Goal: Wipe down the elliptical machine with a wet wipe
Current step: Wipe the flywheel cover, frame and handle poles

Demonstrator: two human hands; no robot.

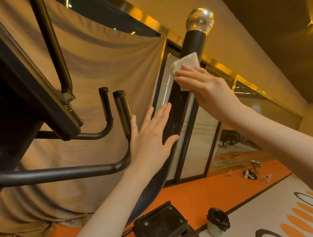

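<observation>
Head view puts your right hand [201, 87] high on the elliptical's tall black handlebar [180, 106], just below its silver ball cap [200, 20]. Your fingers curl over the folded white wet wipe [185, 63] and press it against the bar, with one corner of the wipe sticking up past your fingertips and another showing below your palm. Your left hand [149, 136] lies flat and spread lower on the same bar, fingers straight, thumb touching the bar's edge; it holds nothing and looks to be steadying the arm.

To do this stroke well, wrap the wipe around the bar rather than pressing only its near face, so that the far side gets cleaned too. Draw it in one long pass along the bar toward your left hand, then shift that hand out of the way before the wipe reaches it. Keep the steadying pressure firm, since this arm probably swings on its pivot. The ball cap and the short black grips [104, 102] to the left look untouched from here; that is only my judgement. A lined bin [217, 223] stands on the floor for the used wipe.
</observation>
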